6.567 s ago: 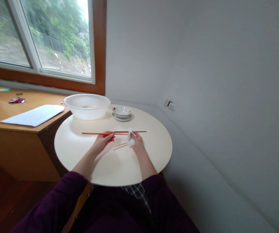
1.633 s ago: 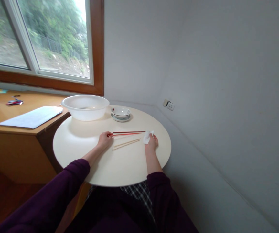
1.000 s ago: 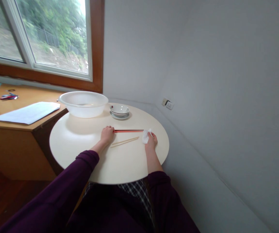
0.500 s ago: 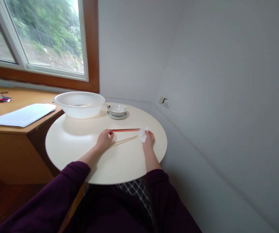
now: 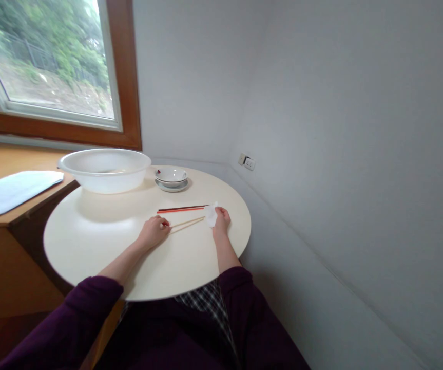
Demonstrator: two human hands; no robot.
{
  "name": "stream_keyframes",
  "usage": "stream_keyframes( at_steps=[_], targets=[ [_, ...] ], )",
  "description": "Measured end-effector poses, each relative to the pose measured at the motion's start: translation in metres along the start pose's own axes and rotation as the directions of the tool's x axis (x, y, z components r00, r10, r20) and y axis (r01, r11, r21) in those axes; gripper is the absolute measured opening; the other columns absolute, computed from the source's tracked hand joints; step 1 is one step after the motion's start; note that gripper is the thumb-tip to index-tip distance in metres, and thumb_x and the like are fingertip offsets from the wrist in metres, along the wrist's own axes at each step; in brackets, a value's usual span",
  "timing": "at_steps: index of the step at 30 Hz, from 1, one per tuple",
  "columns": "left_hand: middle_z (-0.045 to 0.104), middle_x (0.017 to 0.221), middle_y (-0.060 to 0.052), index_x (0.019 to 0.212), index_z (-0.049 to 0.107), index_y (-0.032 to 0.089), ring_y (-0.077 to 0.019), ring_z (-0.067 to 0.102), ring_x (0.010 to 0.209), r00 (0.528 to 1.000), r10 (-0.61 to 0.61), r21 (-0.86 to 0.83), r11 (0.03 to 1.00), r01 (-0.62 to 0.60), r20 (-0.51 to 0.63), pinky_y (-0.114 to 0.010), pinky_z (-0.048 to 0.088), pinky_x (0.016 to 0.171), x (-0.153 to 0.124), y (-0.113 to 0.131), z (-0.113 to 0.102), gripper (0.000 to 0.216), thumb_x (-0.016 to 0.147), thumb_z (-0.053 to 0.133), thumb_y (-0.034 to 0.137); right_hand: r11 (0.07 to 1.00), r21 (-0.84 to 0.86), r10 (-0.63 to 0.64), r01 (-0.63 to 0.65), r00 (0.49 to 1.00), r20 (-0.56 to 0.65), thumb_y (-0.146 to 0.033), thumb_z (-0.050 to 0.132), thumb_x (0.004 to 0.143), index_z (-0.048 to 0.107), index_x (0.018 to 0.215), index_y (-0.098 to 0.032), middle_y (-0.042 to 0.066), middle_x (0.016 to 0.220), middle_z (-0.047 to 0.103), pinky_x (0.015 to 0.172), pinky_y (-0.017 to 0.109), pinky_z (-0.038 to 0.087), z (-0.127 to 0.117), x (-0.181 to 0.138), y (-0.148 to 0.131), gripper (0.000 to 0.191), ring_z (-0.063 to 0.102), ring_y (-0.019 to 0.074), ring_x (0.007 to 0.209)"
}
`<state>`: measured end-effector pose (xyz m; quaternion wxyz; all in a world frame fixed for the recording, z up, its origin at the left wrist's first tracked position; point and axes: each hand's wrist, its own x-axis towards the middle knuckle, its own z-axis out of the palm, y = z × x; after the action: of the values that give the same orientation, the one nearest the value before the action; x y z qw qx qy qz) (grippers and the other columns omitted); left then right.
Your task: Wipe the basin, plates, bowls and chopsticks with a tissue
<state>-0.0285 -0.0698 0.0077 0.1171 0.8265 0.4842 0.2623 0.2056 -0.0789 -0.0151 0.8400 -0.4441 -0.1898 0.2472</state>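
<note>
At my left, the wooden desk (image 5: 63, 154) carries a white sheet (image 5: 17, 189) and comes up beside the rim of the round table (image 5: 86, 246). The translucent basin (image 5: 106, 181) stands at the far left of the tabletop, and between it and my left forearm I have a wide stretch of pale surface. Just right of the basin, the stacked bowl and dish (image 5: 171, 180) sit near the far edge. The front edge curves under my forearms, close to my lap; on the right, the rim passes not far from my right hand, with the grey wall (image 5: 321, 169) beyond it.

My left hand (image 5: 154, 232) is low over the table, fingers curled at the left end of the pale chopsticks (image 5: 187, 222); I can't tell whether they are pinched. The two sticks slant rightward from my fingertips, right ends close together. Beyond them lie a dark chopstick (image 5: 183, 207) and a red chopstick (image 5: 180, 210), side by side. My right hand (image 5: 222, 220) grips a white cloth (image 5: 210, 216), just past the sticks' right ends.
</note>
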Motion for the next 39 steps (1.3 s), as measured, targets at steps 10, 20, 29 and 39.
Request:
stream_keyframes(
  at_steps=[10, 20, 29, 39],
  targets=[
    [0.064, 0.083, -0.01, 0.074, 0.065, 0.017, -0.022, 0.058, 0.08, 1.0, -0.015, 0.108, 0.994, 0.016, -0.01, -0.031, 0.043, 0.072, 0.0, 0.0, -0.001, 0.021, 0.075, 0.044, 0.022, 0.999, -0.035, 0.019, -0.019, 1.0, 0.01, -0.027, 0.061, 0.056, 0.055, 0.072, -0.018, -0.006, 0.061, 0.056, 0.055, 0.02, 0.041, 0.001, 0.0, 0.0, 0.02, 0.052, 0.01, 0.059],
    [0.065, 0.087, -0.011, 0.076, 0.064, 0.016, -0.0234, 0.059, 0.084, 1.0, -0.028, 0.133, 0.991, 0.029, -0.013, -0.032, 0.043, 0.076, 0.0, -0.003, -0.001, 0.021, 0.075, 0.043, 0.018, 0.999, -0.037, 0.029, -0.027, 0.998, 0.055, -0.028, 0.058, 0.056, 0.06, 0.074, -0.017, -0.005, 0.064, 0.061, 0.057, 0.02, 0.043, -0.001, 0.001, 0.002, 0.021, 0.055, 0.0113, 0.061],
    [0.066, 0.081, -0.01, 0.081, 0.057, 0.016, -0.023, 0.06, 0.078, 0.991, -0.105, 0.007, 0.994, 0.106, -0.077, -0.032, 0.042, 0.071, 0.001, -0.008, -0.001, 0.017, 0.073, 0.042, 0.013, 0.999, -0.035, 0.035, -0.032, 0.997, 0.074, -0.022, 0.063, 0.053, 0.064, 0.089, -0.015, 0.003, 0.086, 0.068, 0.067, 0.024, 0.047, 0.002, -0.001, 0.003, 0.037, 0.06, 0.0147, 0.077],
    [0.06, 0.073, -0.002, 0.085, 0.043, 0.021, -0.0145, 0.056, 0.065, 0.969, -0.08, -0.281, 0.96, 0.012, -0.233, -0.027, 0.043, 0.064, -0.003, 0.006, -0.008, 0.014, 0.085, 0.029, 0.02, 0.995, -0.053, 0.09, -0.084, 0.988, 0.129, -0.016, 0.065, 0.053, 0.059, 0.093, -0.016, 0.001, 0.086, 0.066, 0.059, 0.02, 0.047, 0.012, -0.023, 0.0, 0.04, 0.059, 0.0124, 0.073]
  ],
)
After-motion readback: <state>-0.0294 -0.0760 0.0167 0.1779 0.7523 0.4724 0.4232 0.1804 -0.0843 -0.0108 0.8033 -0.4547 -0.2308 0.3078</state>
